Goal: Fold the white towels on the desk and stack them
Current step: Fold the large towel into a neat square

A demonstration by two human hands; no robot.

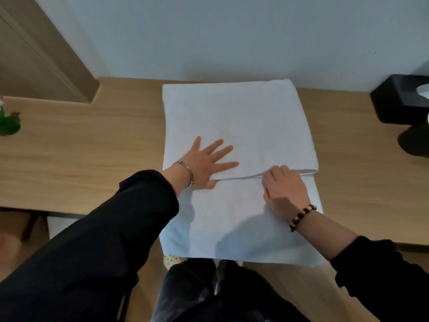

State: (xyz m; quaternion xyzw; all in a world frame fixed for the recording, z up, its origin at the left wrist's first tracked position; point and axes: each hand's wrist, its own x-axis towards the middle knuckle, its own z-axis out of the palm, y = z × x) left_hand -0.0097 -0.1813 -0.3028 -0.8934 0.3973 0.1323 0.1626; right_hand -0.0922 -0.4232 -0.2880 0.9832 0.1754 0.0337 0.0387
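A white towel (239,126) lies on the wooden desk (81,159), its far part folded over toward me, with the fold's edge running across the middle. Its near part (227,219) hangs over the desk's front edge. My left hand (209,162) lies flat with fingers spread on the folded layer near its left end. My right hand (284,189) sits at the folded edge toward the right, fingers curled at that edge; whether they pinch the cloth is hidden.
A black tissue box (399,98) stands at the desk's far right, with a dark object (413,140) in front of it. A green item (9,123) sits at the far left. A wall runs behind the desk. My legs are below.
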